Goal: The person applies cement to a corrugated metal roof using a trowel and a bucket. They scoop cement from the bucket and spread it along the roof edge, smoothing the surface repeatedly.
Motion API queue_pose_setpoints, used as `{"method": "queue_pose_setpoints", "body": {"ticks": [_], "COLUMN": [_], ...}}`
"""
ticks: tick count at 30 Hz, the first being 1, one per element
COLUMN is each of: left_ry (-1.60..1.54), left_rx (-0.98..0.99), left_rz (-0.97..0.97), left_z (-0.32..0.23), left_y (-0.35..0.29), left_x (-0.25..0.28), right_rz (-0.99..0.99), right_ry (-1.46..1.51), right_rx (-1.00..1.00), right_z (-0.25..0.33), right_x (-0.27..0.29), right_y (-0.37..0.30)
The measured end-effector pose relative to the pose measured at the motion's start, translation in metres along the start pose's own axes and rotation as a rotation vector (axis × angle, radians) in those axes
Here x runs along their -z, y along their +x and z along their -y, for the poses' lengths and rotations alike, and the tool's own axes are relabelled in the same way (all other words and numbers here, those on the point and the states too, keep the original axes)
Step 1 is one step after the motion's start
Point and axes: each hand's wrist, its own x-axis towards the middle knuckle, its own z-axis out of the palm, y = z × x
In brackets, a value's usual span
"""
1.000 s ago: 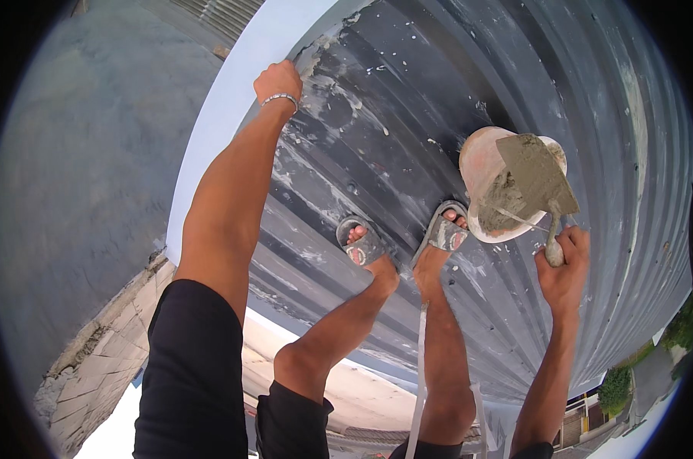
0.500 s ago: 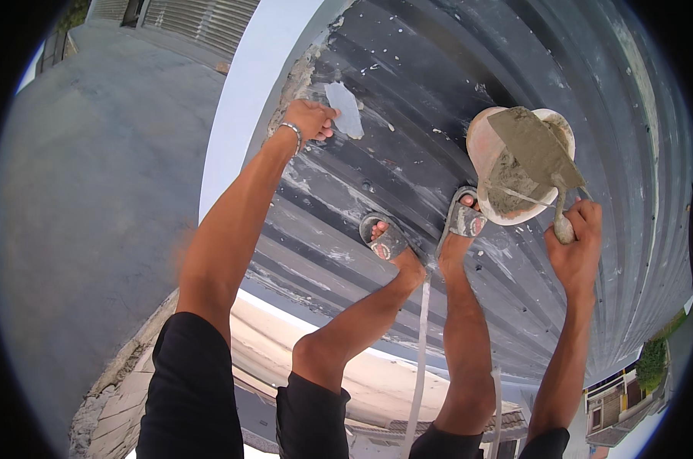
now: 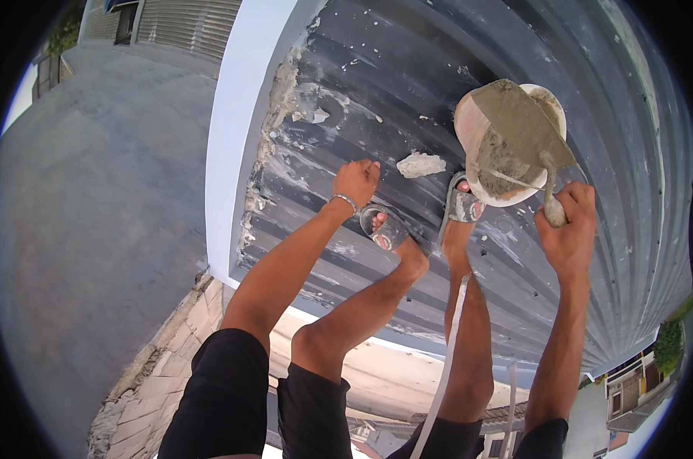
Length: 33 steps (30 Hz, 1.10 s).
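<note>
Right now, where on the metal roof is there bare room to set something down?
Widest: the ridged roof right of the bucket and right hand. Another patch, spattered, lies beyond the pale chunk, between the bucket and the crusted mortar edge. It is crowded where bucket, trowel, chunk, sandals and left hand cluster.

The dark ribbed roof [image 3: 614, 199] has a white edge [image 3: 243, 92] at left; beyond lies grey ground [image 3: 117, 191], with a slatted shutter [image 3: 185, 27] behind; green foliage [image 3: 668, 346] shows at right.
</note>
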Motion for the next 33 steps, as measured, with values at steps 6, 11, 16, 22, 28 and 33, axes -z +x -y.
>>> {"method": "queue_pose_setpoints", "body": {"ticks": [6,11,16,22,28,33], "left_ry": [0.018,0.056,0.190,-0.232,0.026,-0.016], "left_rx": [0.031,0.204,0.360,-0.134,-0.044,-0.195], "left_rz": [-0.159,-0.453,-0.707,-0.359,-0.700,-0.832], "left_z": [0.077,0.112,0.086,0.035,0.080,0.083], "left_y": [0.022,0.070,0.118,0.074,0.127,0.155], "left_x": [0.041,0.059,0.055,0.044,0.079,0.040], "right_rz": [0.036,0.025,-0.081,-0.081,-0.137,-0.313], "right_ry": [0.030,0.027,-0.032,-0.051,-0.084,0.076], "right_rx": [-0.022,-0.040,0.006,-0.040,0.098,0.105], "right_z": [0.002,0.015,0.018,0.026,0.025,0.019], "right_x": [0.002,-0.005,-0.014,-0.026,-0.037,-0.049], "right_y": [-0.007,0.000,0.010,0.016,0.021,0.031]}}
